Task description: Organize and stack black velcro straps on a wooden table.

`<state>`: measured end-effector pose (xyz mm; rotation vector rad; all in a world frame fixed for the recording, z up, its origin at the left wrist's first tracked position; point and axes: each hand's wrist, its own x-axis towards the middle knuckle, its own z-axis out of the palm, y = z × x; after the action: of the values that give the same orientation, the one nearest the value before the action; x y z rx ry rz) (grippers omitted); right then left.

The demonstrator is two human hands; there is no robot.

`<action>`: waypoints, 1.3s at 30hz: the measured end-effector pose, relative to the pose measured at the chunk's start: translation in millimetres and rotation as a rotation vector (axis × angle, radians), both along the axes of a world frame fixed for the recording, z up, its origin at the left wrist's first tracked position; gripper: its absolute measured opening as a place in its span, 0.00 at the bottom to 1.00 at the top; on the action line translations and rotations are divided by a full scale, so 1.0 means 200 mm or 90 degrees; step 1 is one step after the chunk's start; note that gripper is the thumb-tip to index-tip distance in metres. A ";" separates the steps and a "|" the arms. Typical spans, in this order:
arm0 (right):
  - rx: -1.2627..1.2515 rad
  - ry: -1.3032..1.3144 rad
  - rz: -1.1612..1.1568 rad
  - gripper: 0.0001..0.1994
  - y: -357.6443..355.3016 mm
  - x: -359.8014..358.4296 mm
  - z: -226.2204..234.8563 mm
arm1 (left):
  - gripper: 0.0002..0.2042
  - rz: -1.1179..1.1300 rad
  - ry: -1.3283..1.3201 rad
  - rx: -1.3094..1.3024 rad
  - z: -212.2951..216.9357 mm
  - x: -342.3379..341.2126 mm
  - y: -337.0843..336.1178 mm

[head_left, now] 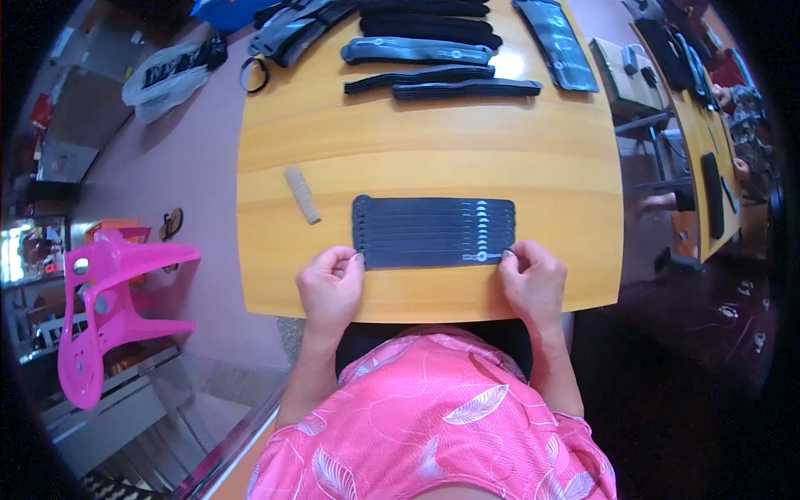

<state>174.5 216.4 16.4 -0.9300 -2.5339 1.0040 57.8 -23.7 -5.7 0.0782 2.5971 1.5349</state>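
In front of me on the wooden table point(433, 150) lies a row of dark flat strips point(417, 233). They overlap like a fan, with rounded ends and pale printed marks toward their right side. My left hand point(332, 283) pinches the near left corner of the row, thumb against fingers. At the near right corner my right hand point(533, 279) has the end of the nearest strip between thumb and fingertips. How many strips each hand grips cannot be made out. A small tan rolled or folded piece point(302, 196) lies to the left of the row.
Bundles of black strips point(442, 82) lie along the far side, near a packed bundle point(557, 43) at far right. A black loop point(255, 75) hangs at the far left edge. A pink plastic stool point(117, 292) lies tipped on the left. People work at another table point(717, 183) on the right.
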 end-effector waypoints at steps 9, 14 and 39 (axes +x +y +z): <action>0.031 -0.004 -0.005 0.03 0.02 0.01 -0.01 | 0.02 -0.034 0.023 -0.042 0.02 -0.01 0.02; 0.070 0.002 0.013 0.05 0.00 0.00 -0.02 | 0.02 -0.052 0.097 -0.081 0.03 -0.02 0.01; 0.068 -0.323 0.090 0.14 0.08 -0.05 0.16 | 0.15 -0.039 0.168 -0.262 0.08 -0.02 -0.04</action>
<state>164.9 233.3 48.7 -1.1015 -3.0712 0.7264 53.0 -31.1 9.5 0.3358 3.0253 1.0017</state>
